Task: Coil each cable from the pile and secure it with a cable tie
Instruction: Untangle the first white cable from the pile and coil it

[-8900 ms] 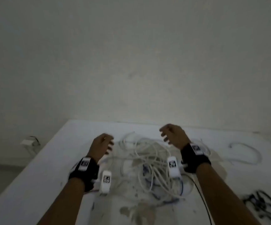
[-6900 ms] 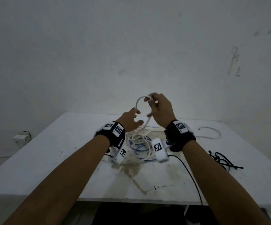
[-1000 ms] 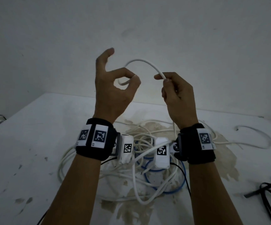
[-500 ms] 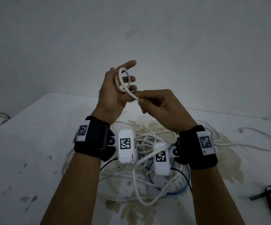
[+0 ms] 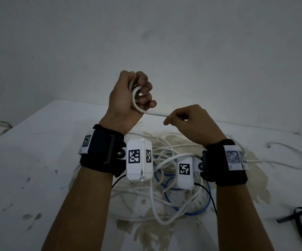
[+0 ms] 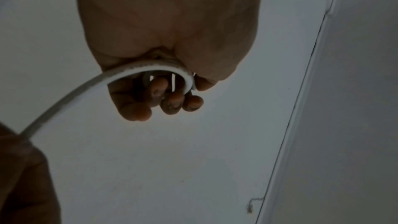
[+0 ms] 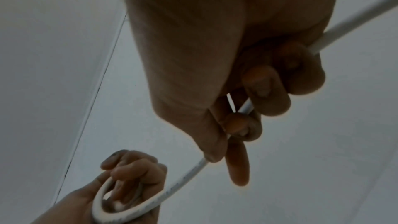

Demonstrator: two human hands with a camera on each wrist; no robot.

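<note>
- White cable (image 5: pixel 153 113): small coil sits in left hand (image 5: pixel 126 98), upper centre of head view, fingers curled round the loops.
- Free run leaves that fist low and lies near-horizontal to the right.
- Right hand (image 5: pixel 191 124), just right of and lower than the left, pinches that run.
- Rest drops to pile (image 5: pixel 164 196) on table (image 5: pixel 28 160), lower centre.
- Next wrap likely right hand's: swing run up and left onto the coil.
</note>
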